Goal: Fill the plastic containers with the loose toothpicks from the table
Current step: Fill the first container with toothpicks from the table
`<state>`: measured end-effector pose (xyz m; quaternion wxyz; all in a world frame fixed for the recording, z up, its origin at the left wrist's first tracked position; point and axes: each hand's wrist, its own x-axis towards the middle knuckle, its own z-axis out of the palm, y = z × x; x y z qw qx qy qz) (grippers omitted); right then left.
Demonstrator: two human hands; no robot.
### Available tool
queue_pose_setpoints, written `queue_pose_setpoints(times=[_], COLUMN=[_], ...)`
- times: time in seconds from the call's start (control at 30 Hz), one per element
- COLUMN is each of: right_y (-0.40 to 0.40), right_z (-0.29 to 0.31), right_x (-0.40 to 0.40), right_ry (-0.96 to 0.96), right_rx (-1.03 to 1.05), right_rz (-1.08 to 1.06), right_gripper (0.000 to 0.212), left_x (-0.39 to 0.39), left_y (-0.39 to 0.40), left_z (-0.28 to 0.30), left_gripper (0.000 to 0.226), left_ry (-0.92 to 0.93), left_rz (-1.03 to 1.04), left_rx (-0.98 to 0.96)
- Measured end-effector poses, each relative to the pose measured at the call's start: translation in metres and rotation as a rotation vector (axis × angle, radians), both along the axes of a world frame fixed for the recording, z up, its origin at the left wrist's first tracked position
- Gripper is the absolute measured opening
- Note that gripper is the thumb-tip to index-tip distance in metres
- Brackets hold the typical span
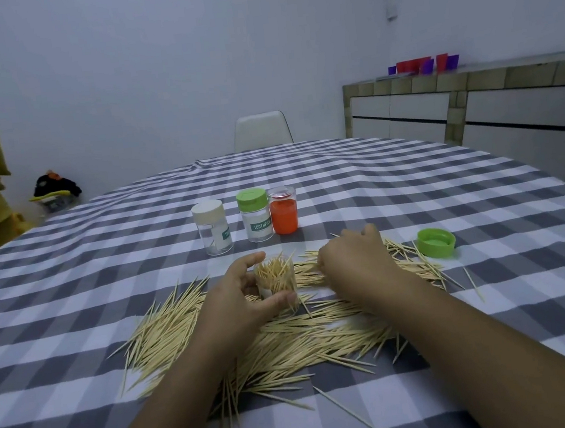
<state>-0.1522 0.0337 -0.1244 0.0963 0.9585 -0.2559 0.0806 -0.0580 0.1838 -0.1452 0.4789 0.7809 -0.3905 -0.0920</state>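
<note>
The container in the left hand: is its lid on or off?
Off. The container gripped by the left hand has an open top with toothpicks sticking out; a loose green lid lies on the tablecloth.

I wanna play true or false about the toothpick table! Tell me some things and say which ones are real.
1. The left hand holds an open container full of toothpicks. True.
2. A loose green lid lies on the tablecloth to the right of the right hand. True.
3. All three containers standing at the back have green caps. False: the white-capped container has a white cap, the green-capped container has a green one, and the orange container shows no coloured cap.
4. The table has been cleared of toothpicks. False: a big pile of loose toothpicks is spread around both hands.
5. The open container lies tipped on its side. False: it stands upright.
</note>
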Motion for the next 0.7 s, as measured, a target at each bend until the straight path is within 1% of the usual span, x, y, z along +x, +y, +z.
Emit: queue_pose_setpoints(times=[0.07,0.13,0.2,0.3,0.37,0.47,0.57,0.63,0.7], right_y=[-0.001,-0.002,-0.003,-0.005,-0.008,-0.009,-0.003,0.002,0.007], right_z=[0.002,0.006,0.008,0.009,0.007,0.004,0.002,0.004,0.006], right_x=[0.003,0.002,0.0,-0.003,-0.001,0.004,0.01,0.013,0.016], right_ry=[-0.102,-0.183,-0.318,-0.594,-0.729,-0.865,-1.012,-1.117,-1.197], right_rx=[0.115,0.318,0.601,1.06,1.266,1.452,1.619,1.682,1.687], right_rz=[-0.035,-0.053,-0.048,-0.018,-0.03,-0.031,0.012,0.06,0.105], right_gripper=[0.019,0.022,0.022,0.015,0.015,0.016,0.015,0.011,0.011], left_x=[0.0,0.001,0.001,0.002,0.003,0.004,0.004,0.004,0.004], left_y=[0.0,0.0,0.001,0.001,0.0,0.0,0.0,0.0,0.0], left_z=[0.0,0.0,-0.001,-0.003,-0.004,-0.004,-0.005,-0.005,-0.004], left_gripper=[0.072,0.07,0.07,0.07,0.07,0.07,0.07,0.07,0.07], left_ry=[-0.004,-0.009,-0.012,-0.015,-0.014,-0.015,-0.01,-0.005,-0.007], left_rz=[-0.003,-0.004,-0.004,-0.001,0.003,0.003,0.006,0.006,0.006], left_rx=[0.0,-0.003,-0.003,0.005,0.008,0.014,0.015,0.012,0.01])
